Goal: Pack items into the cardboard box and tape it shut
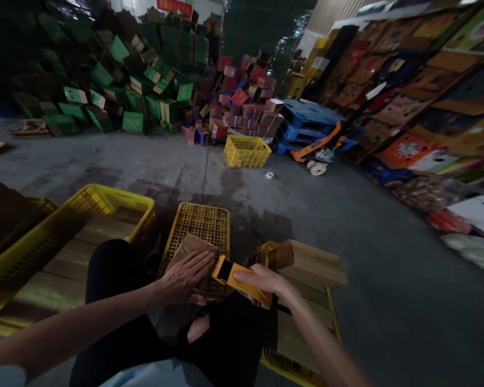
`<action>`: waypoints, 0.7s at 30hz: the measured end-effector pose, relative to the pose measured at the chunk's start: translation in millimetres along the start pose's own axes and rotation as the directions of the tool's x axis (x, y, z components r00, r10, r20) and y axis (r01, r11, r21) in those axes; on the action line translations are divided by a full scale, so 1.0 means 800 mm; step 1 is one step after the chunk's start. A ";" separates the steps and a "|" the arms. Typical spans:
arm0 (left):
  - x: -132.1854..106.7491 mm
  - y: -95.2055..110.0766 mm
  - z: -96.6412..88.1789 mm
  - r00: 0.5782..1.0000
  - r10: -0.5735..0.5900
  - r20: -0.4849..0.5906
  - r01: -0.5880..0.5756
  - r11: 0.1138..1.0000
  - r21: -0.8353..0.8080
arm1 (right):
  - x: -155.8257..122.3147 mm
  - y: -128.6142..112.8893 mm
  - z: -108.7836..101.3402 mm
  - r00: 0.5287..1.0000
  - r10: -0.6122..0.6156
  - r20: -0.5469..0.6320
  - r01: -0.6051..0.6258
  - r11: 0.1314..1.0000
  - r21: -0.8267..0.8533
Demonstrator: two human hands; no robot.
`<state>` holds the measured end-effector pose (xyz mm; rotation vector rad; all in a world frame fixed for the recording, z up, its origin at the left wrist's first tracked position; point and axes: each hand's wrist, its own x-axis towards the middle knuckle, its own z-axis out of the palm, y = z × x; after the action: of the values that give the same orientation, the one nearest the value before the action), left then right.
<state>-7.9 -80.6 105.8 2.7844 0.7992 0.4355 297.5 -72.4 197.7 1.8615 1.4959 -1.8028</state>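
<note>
My left hand (187, 277) lies flat, fingers stretched out, on a small brown cardboard box (191, 246). Under that box is an upturned yellow plastic crate (204, 217) with a grid surface, between my knees. My right hand (262, 282) is closed around an orange-yellow handheld tool (242, 279) with a black patch near its front end; its exact kind I cannot make out. The tool's front points left, close beside the fingertips of my left hand. The box's lower part is hidden by my left hand.
To my left, a yellow crate (145, 207) holds several brown cartons (66, 260). On my right, another crate (333, 312) carries cartons, one long carton (312, 263) on top. Ahead are a yellow basket (248, 153), a tape roll (269, 175), blue pallets (306, 115) and an orange pallet jack (317, 148).
</note>
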 end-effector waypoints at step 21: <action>-0.012 -0.021 -0.009 0.978 -0.184 -0.100 0.176 0.981 -0.083 | 0.040 0.013 0.018 1.000 -0.002 0.030 0.001 1.000 0.016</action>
<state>-26.3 -71.2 105.7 2.6095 1.0276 0.5721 288.4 -70.5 162.0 1.8325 1.4775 -1.8409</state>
